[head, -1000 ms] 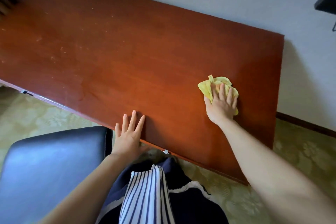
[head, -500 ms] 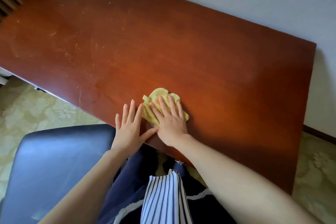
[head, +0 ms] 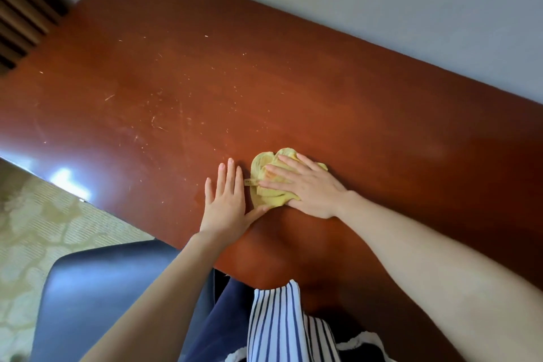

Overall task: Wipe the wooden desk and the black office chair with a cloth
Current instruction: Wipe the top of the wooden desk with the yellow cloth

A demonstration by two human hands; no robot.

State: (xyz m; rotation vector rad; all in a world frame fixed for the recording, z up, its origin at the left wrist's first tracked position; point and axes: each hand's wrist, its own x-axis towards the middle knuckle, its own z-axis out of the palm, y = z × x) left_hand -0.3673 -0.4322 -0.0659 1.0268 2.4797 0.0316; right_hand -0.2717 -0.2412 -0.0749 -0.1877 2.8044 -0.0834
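Nearest us, the black office chair (head: 97,300) is sitting just below the near edge of the wooden desk (head: 293,91), not yet wiped as far as we can judge. On the desk just beyond that edge, we are resting our left hand (head: 225,203) flat with fingers straight, holding nothing, while our right hand (head: 308,188) is pressing spread fingers onto the bunched yellow cloth (head: 269,182), thumb hidden. Farther up the desk, pale specks (head: 164,123) are showing, so we should be keeping the palm flat and sweeping overlapping strokes that way.
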